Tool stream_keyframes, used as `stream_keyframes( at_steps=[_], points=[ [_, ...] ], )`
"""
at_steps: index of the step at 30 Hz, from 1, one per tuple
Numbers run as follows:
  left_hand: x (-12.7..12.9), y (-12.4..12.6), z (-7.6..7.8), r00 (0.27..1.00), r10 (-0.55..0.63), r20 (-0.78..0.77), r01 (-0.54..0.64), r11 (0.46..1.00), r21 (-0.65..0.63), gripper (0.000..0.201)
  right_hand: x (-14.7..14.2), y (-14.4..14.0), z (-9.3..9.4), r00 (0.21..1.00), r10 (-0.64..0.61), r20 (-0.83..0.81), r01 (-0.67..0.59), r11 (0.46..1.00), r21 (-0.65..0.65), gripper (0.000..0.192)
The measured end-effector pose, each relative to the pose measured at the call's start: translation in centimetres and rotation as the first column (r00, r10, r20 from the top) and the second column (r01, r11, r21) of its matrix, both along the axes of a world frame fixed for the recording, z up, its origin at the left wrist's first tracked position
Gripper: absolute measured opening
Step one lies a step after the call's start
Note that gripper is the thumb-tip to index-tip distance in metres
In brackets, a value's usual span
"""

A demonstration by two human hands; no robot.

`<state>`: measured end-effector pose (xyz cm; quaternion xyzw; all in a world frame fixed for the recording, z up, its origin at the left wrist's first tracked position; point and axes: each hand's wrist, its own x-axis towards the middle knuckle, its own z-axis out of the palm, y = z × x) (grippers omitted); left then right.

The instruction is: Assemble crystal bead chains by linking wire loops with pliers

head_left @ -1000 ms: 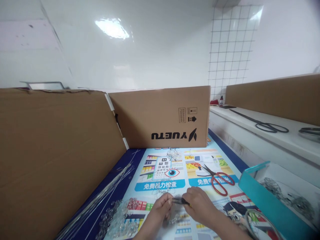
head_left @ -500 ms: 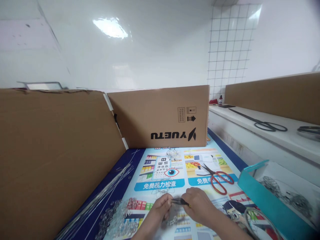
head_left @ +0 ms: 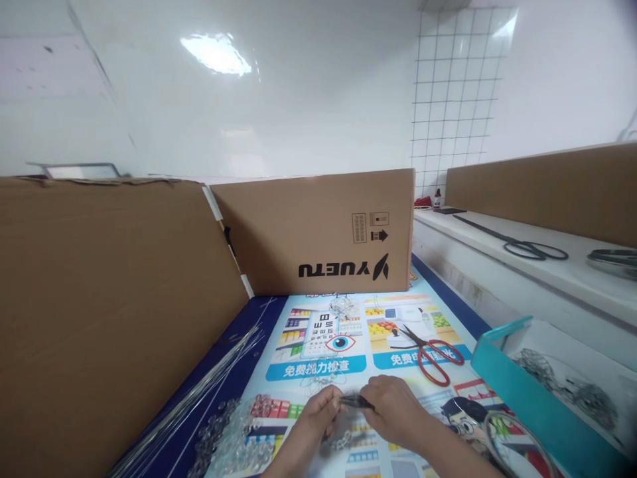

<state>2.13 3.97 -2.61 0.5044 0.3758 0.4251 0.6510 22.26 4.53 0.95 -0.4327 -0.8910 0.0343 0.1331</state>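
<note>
At the lower middle of the frame the left hand (head_left: 318, 415) and the right hand (head_left: 393, 411) meet over the printed mat (head_left: 318, 365) that covers the worktop. The right hand is closed in a pinch on a small dark tool (head_left: 357, 400), which looks like tweezers or fine pliers, its tip pointing left toward the left hand's fingertips. The left hand is curled, fingers pinched on something small and clear at the tool's tip; what exactly it grips cannot be told. A short string of clear beads (head_left: 341, 439) hangs or lies just below the two hands.

Against the earlier frames, hands and tool keep the same pose and place; only the view has drifted slightly, so everything sits a little further left and lower.

A heap of loose clear beads (head_left: 233, 441) lies at the lower left of the mat, beside a bundle of thin wires (head_left: 199, 392) running diagonally along the brown cardboard wall (head_left: 109, 318). Red-handled scissors (head_left: 432, 352) lie on the mat right of centre, apart from the hands. A teal box (head_left: 527, 392) with wire pieces inside stands at the lower right. A cardboard box (head_left: 318, 232) stands at the back, and black scissors (head_left: 527, 247) rest on the white ledge at the right.
</note>
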Motion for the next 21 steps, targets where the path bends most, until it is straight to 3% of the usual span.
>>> stream_keyframes(
  at_steps=[21],
  points=[
    [0.84, -0.64, 0.55, 0.996, 0.094, -0.004, -0.094, 0.995, -0.025, 0.036, -0.01, 0.24, -0.46, 0.993, -0.007, -0.117, -0.006, 0.993, -0.117, 0.009]
  ],
)
